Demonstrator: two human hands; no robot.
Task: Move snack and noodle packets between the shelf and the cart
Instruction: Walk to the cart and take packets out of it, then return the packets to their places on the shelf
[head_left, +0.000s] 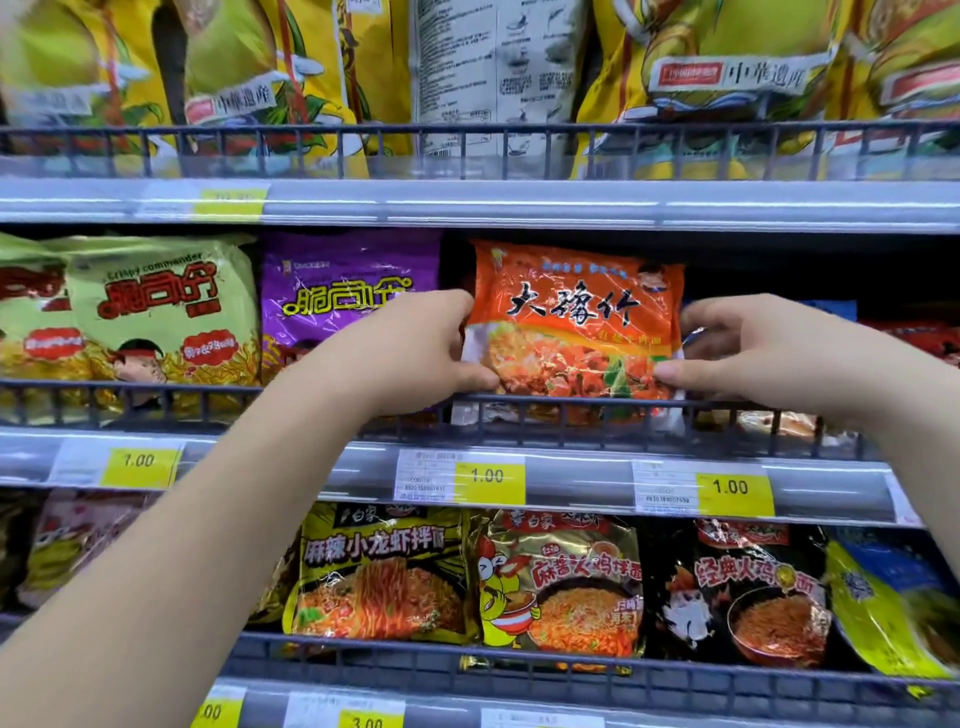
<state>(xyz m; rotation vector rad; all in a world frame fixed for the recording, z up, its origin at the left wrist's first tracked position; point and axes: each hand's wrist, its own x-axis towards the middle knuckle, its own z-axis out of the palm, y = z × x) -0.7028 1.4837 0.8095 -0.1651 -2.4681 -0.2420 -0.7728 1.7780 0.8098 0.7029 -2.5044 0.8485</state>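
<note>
On the middle shelf, a green snack packet and a purple snack packet stand at the left behind the wire rail. Right of them, the left hand grips the orange noodle packet by its left edge, thumb on the lower front corner. The packet stands upright between both hands, its bottom behind the rail. The right hand pinches its right edge, thumb in front.
</note>
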